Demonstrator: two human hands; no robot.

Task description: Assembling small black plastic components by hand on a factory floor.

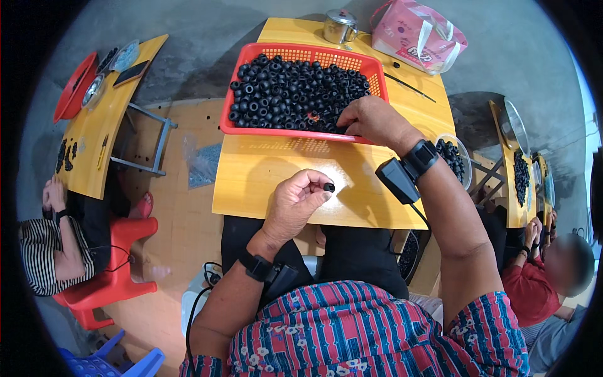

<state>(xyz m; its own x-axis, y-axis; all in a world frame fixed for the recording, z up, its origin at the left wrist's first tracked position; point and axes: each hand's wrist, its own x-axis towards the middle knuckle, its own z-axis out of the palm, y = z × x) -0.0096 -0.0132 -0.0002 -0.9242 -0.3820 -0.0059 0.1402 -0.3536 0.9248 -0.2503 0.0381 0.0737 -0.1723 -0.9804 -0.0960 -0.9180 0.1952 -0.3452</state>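
My left hand (298, 200) is closed above the near part of the yellow table, pinching a small round black piece (329, 187) with a dark hollow between thumb and fingers. My right hand (380, 122) reaches over the near right rim of a red plastic basket (276, 131). Its fingers are bent together at the black pieces there, and what they grip is hidden. Heaped in the basket are many black ring-like pieces (276, 88) with holes through them. A small red bit (313, 117) lies among them.
A lidded metal mug (340, 26), a pink bag (418, 34) and a thin black rod (409, 88) are on the table's far side. Right of my forearm stands a clear tub (465, 160) of black pieces. People sit at side tables, left and right; a red stool (116, 264) is left.
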